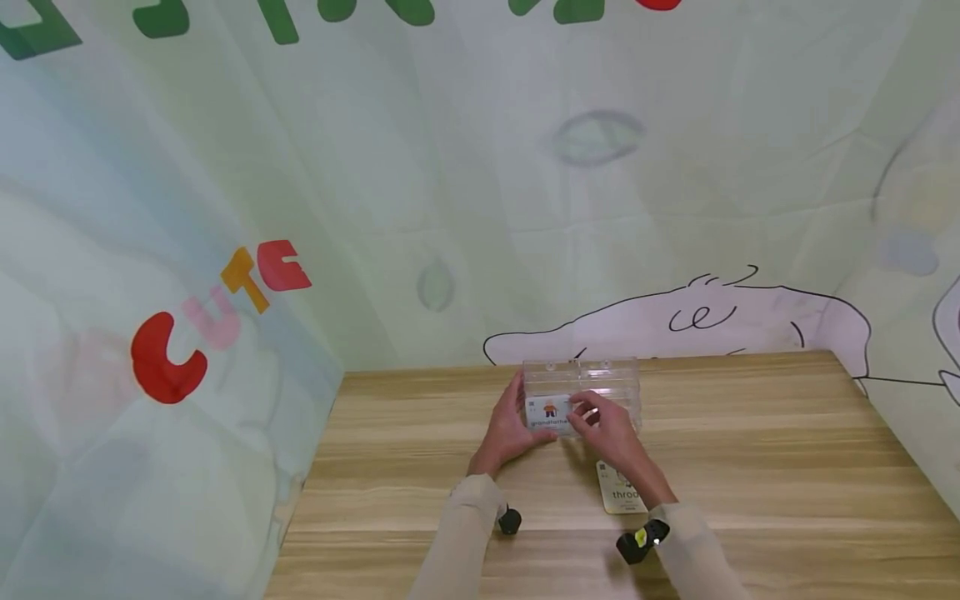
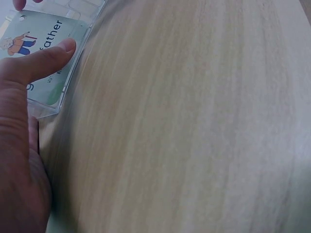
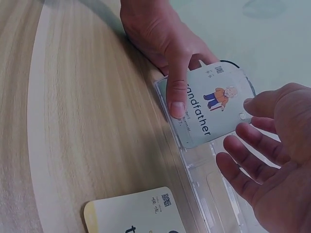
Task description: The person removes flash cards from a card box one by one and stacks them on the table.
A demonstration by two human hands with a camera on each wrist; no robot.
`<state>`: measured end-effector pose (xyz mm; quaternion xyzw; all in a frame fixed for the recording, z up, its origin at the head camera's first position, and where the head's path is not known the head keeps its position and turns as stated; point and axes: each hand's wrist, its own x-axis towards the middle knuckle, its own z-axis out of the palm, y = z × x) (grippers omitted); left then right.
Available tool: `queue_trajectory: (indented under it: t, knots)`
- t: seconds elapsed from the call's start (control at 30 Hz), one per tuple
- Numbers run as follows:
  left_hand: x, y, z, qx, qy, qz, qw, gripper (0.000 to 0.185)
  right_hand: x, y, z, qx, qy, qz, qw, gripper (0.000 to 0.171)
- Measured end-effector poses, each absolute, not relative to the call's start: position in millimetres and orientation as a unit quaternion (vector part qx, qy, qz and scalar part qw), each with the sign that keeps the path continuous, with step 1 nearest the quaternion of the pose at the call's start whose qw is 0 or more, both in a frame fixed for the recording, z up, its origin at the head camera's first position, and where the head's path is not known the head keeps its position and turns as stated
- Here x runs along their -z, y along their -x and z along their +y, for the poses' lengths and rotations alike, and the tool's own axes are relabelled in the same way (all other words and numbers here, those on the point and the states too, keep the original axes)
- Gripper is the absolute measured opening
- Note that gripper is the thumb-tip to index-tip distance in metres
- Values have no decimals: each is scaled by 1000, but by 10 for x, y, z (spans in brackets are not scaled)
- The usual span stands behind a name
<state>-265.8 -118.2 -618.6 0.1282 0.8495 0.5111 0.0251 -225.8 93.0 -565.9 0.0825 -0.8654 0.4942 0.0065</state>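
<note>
A "grandfather" picture card (image 3: 214,104) lies against a clear plastic box (image 3: 209,189) near the table's far edge. My left hand (image 3: 163,41) holds the box's left end, its thumb (image 2: 46,58) pressing the card (image 2: 46,41) onto the box (image 2: 73,73). My right hand (image 3: 274,160) hovers at the card's right edge with its fingers spread and relaxed, one fingertip at the edge, holding nothing. In the head view both hands, left (image 1: 512,425) and right (image 1: 609,427), meet at the card (image 1: 550,411) in front of the box (image 1: 600,379).
A second card (image 1: 621,487) printed "thro…" lies flat on the wooden table (image 1: 750,467) under my right forearm, seen also as the second card (image 3: 133,213). Printed fabric walls stand close behind and to both sides of the table.
</note>
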Motion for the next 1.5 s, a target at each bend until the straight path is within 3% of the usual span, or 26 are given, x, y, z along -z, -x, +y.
queue_trajectory:
  t: [0.93,1.5]
  knots:
    - [6231,2687,-1179,-514,-122,848,32,131,5641,2210,932,-500,-70,-863,-3,27]
    - [6192,2663,-1177,-518,-122,846,33,128,5673,2206,921,-516,-74,-853,19,21]
